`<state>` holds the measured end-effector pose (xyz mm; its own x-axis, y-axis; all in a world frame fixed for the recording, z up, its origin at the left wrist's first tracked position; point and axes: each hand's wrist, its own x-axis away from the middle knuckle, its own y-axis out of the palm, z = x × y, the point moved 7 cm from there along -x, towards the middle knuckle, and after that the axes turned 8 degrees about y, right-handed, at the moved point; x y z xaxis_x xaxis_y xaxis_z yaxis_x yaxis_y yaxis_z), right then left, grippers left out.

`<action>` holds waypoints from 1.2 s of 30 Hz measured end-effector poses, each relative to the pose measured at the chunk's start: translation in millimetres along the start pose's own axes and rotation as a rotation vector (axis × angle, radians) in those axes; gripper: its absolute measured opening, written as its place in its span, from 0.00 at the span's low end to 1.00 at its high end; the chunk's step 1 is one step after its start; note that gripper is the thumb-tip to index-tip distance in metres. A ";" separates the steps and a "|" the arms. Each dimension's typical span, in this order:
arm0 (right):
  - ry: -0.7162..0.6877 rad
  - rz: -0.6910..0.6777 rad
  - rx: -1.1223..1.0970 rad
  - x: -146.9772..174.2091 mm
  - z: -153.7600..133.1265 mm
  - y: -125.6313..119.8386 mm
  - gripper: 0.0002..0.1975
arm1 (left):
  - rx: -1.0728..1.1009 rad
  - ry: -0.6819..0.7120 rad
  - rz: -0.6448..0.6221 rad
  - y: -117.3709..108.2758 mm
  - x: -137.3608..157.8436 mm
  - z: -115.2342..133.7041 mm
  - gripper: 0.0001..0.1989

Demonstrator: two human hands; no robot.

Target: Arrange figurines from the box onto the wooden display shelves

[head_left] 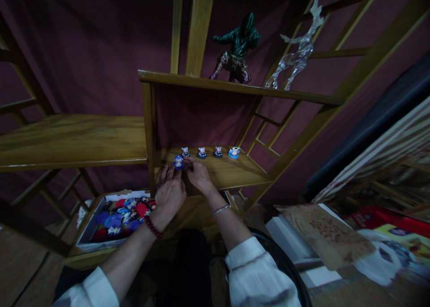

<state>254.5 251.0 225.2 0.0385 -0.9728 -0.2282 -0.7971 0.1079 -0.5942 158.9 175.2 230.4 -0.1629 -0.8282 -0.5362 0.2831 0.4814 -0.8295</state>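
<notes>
A small purple figurine [178, 162] stands upright at the left front of the low wooden shelf [231, 175]. My right hand [199, 175] reaches in from its right, with curved fingertips at the figurine's side; the thumb is partly hidden. My left hand [170, 191] lies over the shelf's front edge with its fingers stretched out, their tips just below and left of the figurine. Behind it is a row of small figurines: a dark-and-white one [185, 152], two similar ones [201, 153] to its right, and a light-blue one [234, 152] at the right end.
An open box [85, 237] of mixed figurines stands below left. On the upper shelf [242, 87] are a green hooded statue [240, 49] and a clear deer [297, 51]. A shelf post [148, 132] rises left of my hands. Cardboard [322, 231] and bags lie at right.
</notes>
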 end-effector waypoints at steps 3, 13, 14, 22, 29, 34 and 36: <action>-0.025 0.006 0.060 1.3 -3.7 -0.8 0.21 | -0.019 0.013 0.007 -1.0 0.0 1.1 0.20; -0.040 0.026 0.115 2.2 -5.3 -1.9 0.21 | 0.010 0.031 0.022 -3.4 -0.3 2.5 0.20; -0.043 0.029 0.121 2.2 -5.1 -1.8 0.22 | 0.007 0.033 0.019 -3.4 -0.3 2.6 0.20; -0.043 0.053 0.142 0.5 -1.3 -0.8 0.22 | 0.004 0.039 0.021 -2.9 0.7 2.6 0.20; -0.052 0.065 0.150 2.2 -3.0 -2.8 0.22 | 0.051 0.031 0.041 -4.3 1.9 2.2 0.20; -0.027 0.120 0.064 2.7 4.0 -7.5 0.21 | 0.048 0.034 0.054 -4.1 2.2 2.4 0.20; -0.007 0.139 0.026 3.2 7.5 -9.2 0.19 | 0.033 0.038 0.062 -4.0 2.6 2.7 0.19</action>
<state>266.5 248.4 224.2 -0.0669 -0.9467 -0.3150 -0.7789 0.2469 -0.5765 159.9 170.3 232.8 -0.1793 -0.7853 -0.5926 0.3243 0.5215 -0.7892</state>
